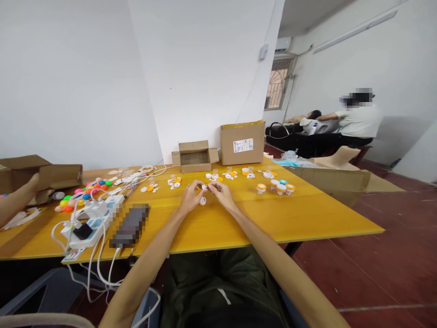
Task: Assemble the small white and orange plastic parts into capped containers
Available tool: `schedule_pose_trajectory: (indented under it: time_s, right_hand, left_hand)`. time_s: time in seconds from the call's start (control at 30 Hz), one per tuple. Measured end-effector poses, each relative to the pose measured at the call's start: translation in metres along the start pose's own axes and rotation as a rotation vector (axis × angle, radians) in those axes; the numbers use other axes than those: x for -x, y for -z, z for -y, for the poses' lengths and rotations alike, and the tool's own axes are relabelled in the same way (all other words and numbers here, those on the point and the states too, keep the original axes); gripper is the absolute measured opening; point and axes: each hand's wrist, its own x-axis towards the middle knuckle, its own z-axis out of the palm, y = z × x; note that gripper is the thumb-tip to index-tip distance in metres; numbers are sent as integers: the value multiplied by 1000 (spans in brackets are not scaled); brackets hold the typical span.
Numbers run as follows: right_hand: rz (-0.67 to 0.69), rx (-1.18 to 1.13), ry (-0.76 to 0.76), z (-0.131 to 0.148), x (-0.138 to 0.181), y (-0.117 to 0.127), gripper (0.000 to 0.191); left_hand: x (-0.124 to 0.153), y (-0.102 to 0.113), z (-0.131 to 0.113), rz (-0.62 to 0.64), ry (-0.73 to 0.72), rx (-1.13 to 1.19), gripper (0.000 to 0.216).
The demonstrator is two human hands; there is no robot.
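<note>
At frame centre, the left hand pinches a small white part, likely light, stiff, best edge-held; right hand grip state cannot be determined.

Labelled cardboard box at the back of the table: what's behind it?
Above the cardboard box, the white wall shows behind. Whatever lies on the table directly behind the box is covered by it.

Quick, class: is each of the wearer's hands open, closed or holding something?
Left hand: closed, holding a small white piece.
Right hand: closed beside it; whether holding anything cannot be told.
</note>
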Motion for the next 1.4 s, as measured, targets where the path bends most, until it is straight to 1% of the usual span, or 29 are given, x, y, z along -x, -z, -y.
schedule_pose_trajectory:
  time_s: [0.2,0.33,0.43,0.53,0.6,0.7,0.8,0.93,1.0,1.3,1.4]
  right_hand:
    - [23,45,22,5,5,-6,34]
    - [31,53,7,0,5,-7,36]
    - [22,54,8,-4,3,-5,35]
    - [0,68,8,-7,1,-2,32]
    - [-20,95,8,-8,0,0,29]
    - [-39,143,11,-9,-1,2,24]
    - [-36,164,21,-9,0,2,19]
    - [-15,189,6,-8,1,0,13]
    - [0,220,6,-7,1,-1,11]
    - [95,482,138,-2,8,-2,8]
    - [104,524,164,-1,10,-3,9]
  left_hand:
    - [4,2,2,59,-66,-99,8]
    - [4,2,4,109,-68,-107,10]
    - [3,1,6,120,-39,-94,14]
    - [4,1,10,154,9,-75,26]
    - [6,2,12,208,49,-65,36]
    - [10,5,18,324,110,-41,46]
    - [13,8,23,400,163,-5,43]
    - [12,8,27,392,219,56,27]
    - [11,6,27,383,241,83,22]
    - [8,2,24,352,280,237,22]
    - [8,1,25,337,300,282,24]
